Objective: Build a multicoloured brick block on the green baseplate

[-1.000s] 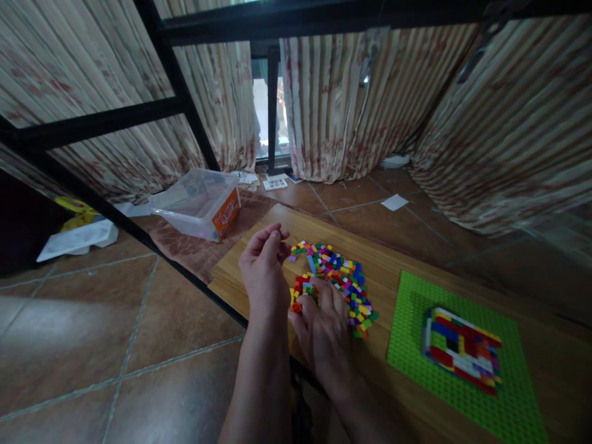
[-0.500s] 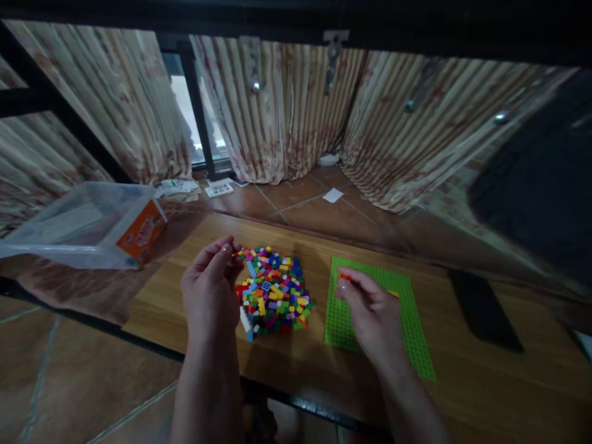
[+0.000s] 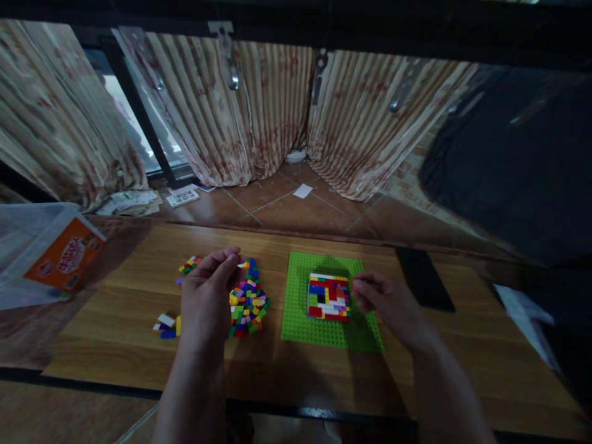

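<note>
My left hand (image 3: 208, 287) hovers over the heap of small toy bricks (image 3: 250, 302), thumb and fingers pinched together; whatever is between them is too small to make out. Part of the heap is hidden behind this hand. My right hand (image 3: 386, 302) is closed in a pinch on a small red-orange brick (image 3: 355, 284), beside the right edge of a built block of coloured bricks (image 3: 327, 299). That block sits on a green studded baseplate (image 3: 298, 327), with red, white, blue and yellow pieces on its top.
A black phone-like slab (image 3: 425, 279) lies right of the baseplate on the wooden table (image 3: 124, 302). At the left stands a clear plastic box (image 3: 28, 246) with an orange label. Curtains (image 3: 272, 111) hang behind, and papers (image 3: 129, 202) lie beyond the table.
The view has turned to the right. My right hand has moved off the baseplate's middle to its right side, uncovering the built block. My left hand stays pinched over the heap.
</note>
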{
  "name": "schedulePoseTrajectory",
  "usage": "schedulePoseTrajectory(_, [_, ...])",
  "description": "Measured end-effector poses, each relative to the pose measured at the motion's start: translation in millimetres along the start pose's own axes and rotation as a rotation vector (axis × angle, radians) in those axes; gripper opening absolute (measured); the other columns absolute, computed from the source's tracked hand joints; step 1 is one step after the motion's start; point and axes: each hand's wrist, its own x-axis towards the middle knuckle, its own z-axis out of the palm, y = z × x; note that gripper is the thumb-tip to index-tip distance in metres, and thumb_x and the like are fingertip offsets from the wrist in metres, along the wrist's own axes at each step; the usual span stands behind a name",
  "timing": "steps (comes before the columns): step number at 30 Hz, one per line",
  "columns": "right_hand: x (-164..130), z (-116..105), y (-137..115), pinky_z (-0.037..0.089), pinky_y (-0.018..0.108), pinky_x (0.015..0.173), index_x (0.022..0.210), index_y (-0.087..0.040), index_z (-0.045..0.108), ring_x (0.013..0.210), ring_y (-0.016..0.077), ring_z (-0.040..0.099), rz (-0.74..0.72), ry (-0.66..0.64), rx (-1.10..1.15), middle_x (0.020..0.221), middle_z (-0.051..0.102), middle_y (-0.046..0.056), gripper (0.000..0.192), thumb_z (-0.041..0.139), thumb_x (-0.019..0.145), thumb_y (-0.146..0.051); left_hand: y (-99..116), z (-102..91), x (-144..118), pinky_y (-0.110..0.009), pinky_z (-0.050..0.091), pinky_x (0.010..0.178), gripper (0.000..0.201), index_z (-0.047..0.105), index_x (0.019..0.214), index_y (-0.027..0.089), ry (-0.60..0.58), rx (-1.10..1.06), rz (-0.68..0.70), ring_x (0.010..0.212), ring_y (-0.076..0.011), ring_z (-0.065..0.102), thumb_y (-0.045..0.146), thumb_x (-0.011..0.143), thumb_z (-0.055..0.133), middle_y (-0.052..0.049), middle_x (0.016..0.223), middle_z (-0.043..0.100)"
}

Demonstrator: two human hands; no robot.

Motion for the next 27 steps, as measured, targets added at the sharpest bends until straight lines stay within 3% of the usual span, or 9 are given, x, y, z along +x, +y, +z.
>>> schedulePoseTrajectory(6, [3, 6, 7, 0.043, 0.023, 0.043, 0.083, -0.018, 0.058, 0.045, 0.0103, 0.055, 0.064, -0.031, -0.056, 0.060, 0.065, -0.001, 0.022, 0.062, 0.078, -0.039, -13, 12.1, -7, -0.019, 0.046, 0.061, 0.024, 0.072, 0.083, 0.015, -0.082, 0.090, -0.018, 0.067, -0.0106, 0.060, 0.027, 0.063, 0.078, -0.003, 0.077, 0.069])
schedulePoseTrajectory(16, [7, 7, 18, 0.041, 0.025, 0.047, 0.096, -0.021, 0.053, 0.047, 0.0127, 0.053, -0.060, -0.098, -0.205, 0.060, 0.061, -0.004, 0.021, 0.049, 0.087, -0.039, -35, 36.9, -27, -0.025, 0.046, 0.065, 0.020, 0.074, 0.083, 0.015, -0.373, 0.404, 0.015, 0.069, -0.0161, 0.061, 0.029, 0.071, 0.071, -0.004, 0.075, 0.071])
schedulePoseTrajectory(23, [10, 4, 19, 0.038, 0.026, 0.049, 0.101, -0.020, 0.050, 0.049, 0.0122, 0.051, -0.115, -0.129, -0.286, 0.061, 0.060, -0.004, 0.021, 0.048, 0.088, -0.036, -36, 34.1, -27, -0.026, 0.046, 0.067, 0.020, 0.073, 0.088, 0.015, -0.378, 0.464, 0.042, 0.071, -0.0170, 0.062, 0.029, 0.075, 0.067, -0.004, 0.076, 0.071])
schedulePoseTrajectory(27, [12, 6, 20, 0.037, 0.025, 0.046, 0.099, -0.019, 0.051, 0.045, 0.0115, 0.050, -0.072, -0.134, -0.237, 0.057, 0.059, -0.005, 0.023, 0.052, 0.086, -0.038, -38, 31.7, -25, -0.026, 0.046, 0.067, 0.020, 0.073, 0.089, 0.016, -0.396, 0.489, 0.072, 0.072, -0.0173, 0.062, 0.030, 0.077, 0.066, -0.003, 0.077, 0.071])
